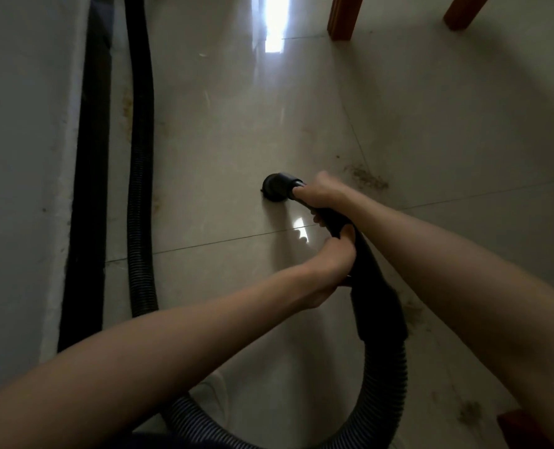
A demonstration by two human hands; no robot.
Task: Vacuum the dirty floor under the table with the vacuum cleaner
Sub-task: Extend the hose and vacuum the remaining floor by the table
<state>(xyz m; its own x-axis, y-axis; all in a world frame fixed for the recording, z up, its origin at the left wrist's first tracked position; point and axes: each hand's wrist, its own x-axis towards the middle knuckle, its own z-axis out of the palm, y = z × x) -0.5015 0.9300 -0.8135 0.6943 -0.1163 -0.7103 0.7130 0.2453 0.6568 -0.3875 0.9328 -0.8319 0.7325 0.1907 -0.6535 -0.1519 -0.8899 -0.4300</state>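
Black nozzle (pixel 277 186) touches the tiled floor (pixel 223 131), gripped by 2 hands: right hand (pixel 321 192), left hand (pixel 330 257) on its tube. 2 wooden table legs (pixel 345 16) stand at 1 o'clock; 1 dirt patch (pixel 364 176) lies at 3 o'clock.

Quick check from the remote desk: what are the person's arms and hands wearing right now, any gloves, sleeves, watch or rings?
Nothing shows on them. The left hand and right hand are bare, with no gloves. Both forearms are uncovered as far as the frame's lower edge, so no sleeve is in view. No watch, band or ring is visible, though the light is dim and the fingers are partly hidden.
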